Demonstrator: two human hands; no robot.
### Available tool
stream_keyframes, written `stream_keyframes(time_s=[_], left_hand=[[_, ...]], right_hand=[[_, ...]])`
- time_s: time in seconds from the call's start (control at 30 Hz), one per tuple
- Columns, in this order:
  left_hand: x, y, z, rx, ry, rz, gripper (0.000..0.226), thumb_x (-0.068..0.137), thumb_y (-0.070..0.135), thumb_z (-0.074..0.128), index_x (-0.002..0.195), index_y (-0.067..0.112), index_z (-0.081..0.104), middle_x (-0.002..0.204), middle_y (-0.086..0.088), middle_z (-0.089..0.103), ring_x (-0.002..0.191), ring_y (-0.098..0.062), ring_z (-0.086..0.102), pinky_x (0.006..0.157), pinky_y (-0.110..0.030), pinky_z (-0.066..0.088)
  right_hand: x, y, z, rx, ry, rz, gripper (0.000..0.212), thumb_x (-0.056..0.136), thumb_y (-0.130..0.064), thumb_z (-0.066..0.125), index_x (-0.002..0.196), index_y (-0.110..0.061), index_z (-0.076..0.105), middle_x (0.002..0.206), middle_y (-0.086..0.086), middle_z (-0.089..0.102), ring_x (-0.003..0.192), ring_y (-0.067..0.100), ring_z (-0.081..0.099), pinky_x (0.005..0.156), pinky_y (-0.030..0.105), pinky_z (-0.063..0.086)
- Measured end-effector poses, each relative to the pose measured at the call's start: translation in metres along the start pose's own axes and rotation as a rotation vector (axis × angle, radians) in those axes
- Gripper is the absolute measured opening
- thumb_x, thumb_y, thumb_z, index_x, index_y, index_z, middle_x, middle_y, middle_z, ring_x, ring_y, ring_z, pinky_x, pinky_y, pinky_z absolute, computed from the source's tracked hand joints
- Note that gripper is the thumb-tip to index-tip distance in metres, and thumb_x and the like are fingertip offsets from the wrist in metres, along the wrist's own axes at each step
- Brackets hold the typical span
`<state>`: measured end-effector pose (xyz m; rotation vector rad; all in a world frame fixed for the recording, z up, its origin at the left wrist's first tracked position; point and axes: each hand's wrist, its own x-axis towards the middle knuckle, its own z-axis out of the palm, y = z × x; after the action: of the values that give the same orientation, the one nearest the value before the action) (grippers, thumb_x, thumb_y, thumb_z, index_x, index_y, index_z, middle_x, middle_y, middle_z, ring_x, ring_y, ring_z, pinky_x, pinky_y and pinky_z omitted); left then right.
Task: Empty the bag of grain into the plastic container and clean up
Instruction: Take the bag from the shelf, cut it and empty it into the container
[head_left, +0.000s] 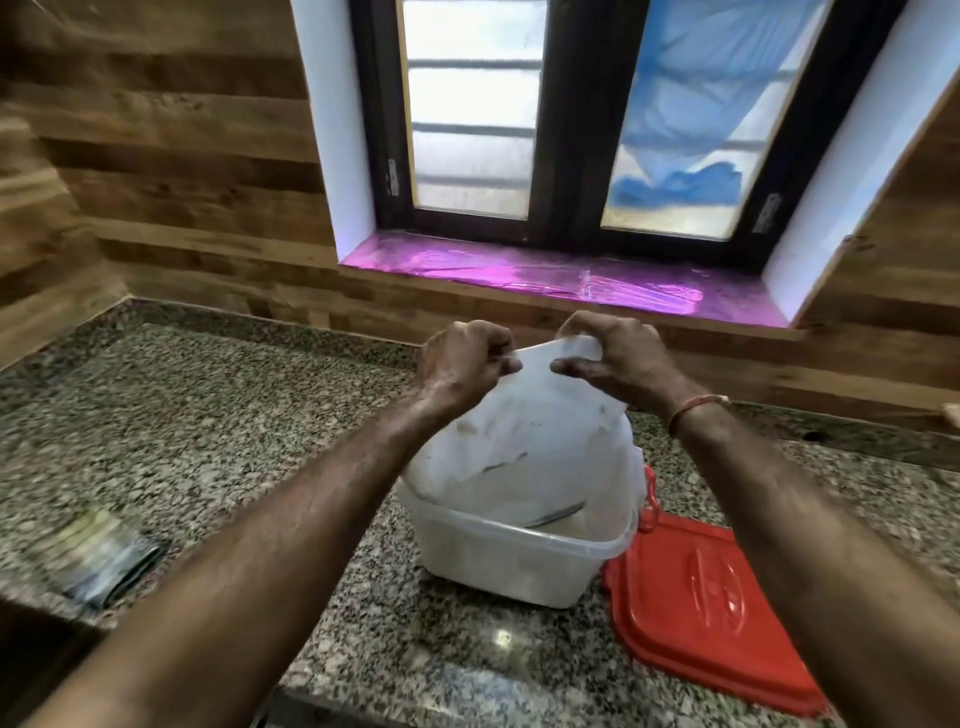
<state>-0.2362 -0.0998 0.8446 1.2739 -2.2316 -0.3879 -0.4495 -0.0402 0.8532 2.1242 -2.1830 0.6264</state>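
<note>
White bag (524, 447) gripped at top by left hand (462, 364) and right hand (618, 364), over plastic container (514, 556)

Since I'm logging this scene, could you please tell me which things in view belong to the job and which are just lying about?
In the job:
- white bag, gripped by left hand and right hand
- plastic container
- red lid, off, beside it

Lying about:
- blurred folded item
- pink film on windowsill
</note>
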Motion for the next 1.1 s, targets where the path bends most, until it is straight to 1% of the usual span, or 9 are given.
stream_keyframes(time_s=[0.17,0.3,0.4,0.47,0.57,0.73,0.93,1.03,1.1], left_hand=[[-0.004,-0.009,-0.013,0.092,-0.008,-0.047,0.027,0.08,0.05,0.078,0.097,0.029,0.073,0.104,0.009,0.075,0.1,-0.019,0.068,0.073,-0.028,0.039],[-0.006,-0.019,-0.025,0.076,0.024,-0.032,0.015,0.079,0.04,0.081,0.087,0.027,0.077,0.091,0.009,0.076,0.092,-0.016,0.07,0.07,-0.026,0.042],[-0.002,-0.006,-0.025,0.114,0.059,0.037,0.013,0.082,0.039,0.079,0.088,0.027,0.076,0.085,0.008,0.074,0.09,-0.017,0.07,0.07,-0.027,0.041],[-0.003,-0.012,-0.026,0.223,0.106,0.086,0.029,0.085,0.044,0.076,0.109,0.03,0.072,0.108,0.005,0.075,0.105,-0.021,0.068,0.086,-0.036,0.044],[-0.016,-0.037,-0.029,0.315,0.127,0.124,0.068,0.086,0.047,0.073,0.146,0.027,0.047,0.149,0.0,0.053,0.134,-0.027,0.052,0.108,-0.054,0.037],[-0.034,-0.052,-0.034,0.125,0.273,0.276,0.068,0.091,0.018,0.071,0.153,0.02,0.043,0.162,0.001,0.038,0.131,-0.027,0.056,0.095,-0.04,0.052],[-0.045,-0.067,-0.026,-0.527,0.144,-0.149,0.102,0.075,0.022,0.085,0.157,0.033,0.025,0.158,-0.004,0.04,0.135,-0.017,0.049,0.1,-0.037,0.052],[-0.062,-0.075,-0.008,-0.706,-0.069,-0.278,0.063,0.082,0.019,0.08,0.139,0.021,0.054,0.13,0.0,0.068,0.118,-0.021,0.067,0.096,-0.047,0.058],[-0.071,-0.071,0.008,-0.623,0.02,-0.295,0.039,0.083,0.028,0.074,0.121,0.026,0.067,0.111,0.005,0.076,0.104,-0.019,0.072,0.088,-0.049,0.061]], right_hand=[[0.007,0.0,-0.001,0.005,0.089,0.117,0.024,0.086,-0.044,0.074,0.083,-0.021,0.072,0.085,-0.005,0.072,0.087,0.021,0.067,0.067,0.029,0.04],[0.002,-0.019,-0.003,0.046,0.046,-0.027,0.018,0.086,-0.042,0.076,0.1,-0.03,0.073,0.105,-0.005,0.076,0.103,0.023,0.068,0.085,0.037,0.046],[0.006,-0.045,0.007,0.048,0.01,-0.049,0.032,0.086,-0.046,0.075,0.066,-0.031,0.055,0.071,-0.016,0.061,0.084,0.023,0.058,0.078,0.034,0.036],[0.013,-0.044,0.006,0.08,0.043,0.021,0.042,0.086,-0.043,0.076,0.06,-0.03,0.046,0.061,-0.018,0.048,0.075,0.014,0.049,0.075,0.028,0.032],[0.019,-0.037,-0.002,0.118,0.049,0.075,0.027,0.086,-0.043,0.076,0.074,-0.021,0.064,0.074,-0.009,0.063,0.077,0.014,0.058,0.073,0.026,0.037],[0.023,-0.041,0.005,0.135,0.053,0.073,0.027,0.088,-0.041,0.075,0.069,-0.027,0.061,0.064,-0.017,0.057,0.072,0.011,0.056,0.075,0.028,0.038],[0.025,-0.04,0.012,0.154,0.079,0.111,0.024,0.093,-0.04,0.069,0.074,-0.025,0.069,0.07,-0.007,0.065,0.075,0.017,0.061,0.08,0.036,0.049],[0.024,-0.038,0.01,0.183,0.068,0.131,0.016,0.093,-0.038,0.068,0.078,-0.032,0.067,0.077,-0.01,0.066,0.081,0.016,0.061,0.093,0.047,0.052],[0.022,-0.05,0.01,0.194,0.025,0.047,0.005,0.091,-0.037,0.07,0.088,-0.034,0.068,0.086,-0.012,0.069,0.085,0.015,0.063,0.092,0.045,0.054]])
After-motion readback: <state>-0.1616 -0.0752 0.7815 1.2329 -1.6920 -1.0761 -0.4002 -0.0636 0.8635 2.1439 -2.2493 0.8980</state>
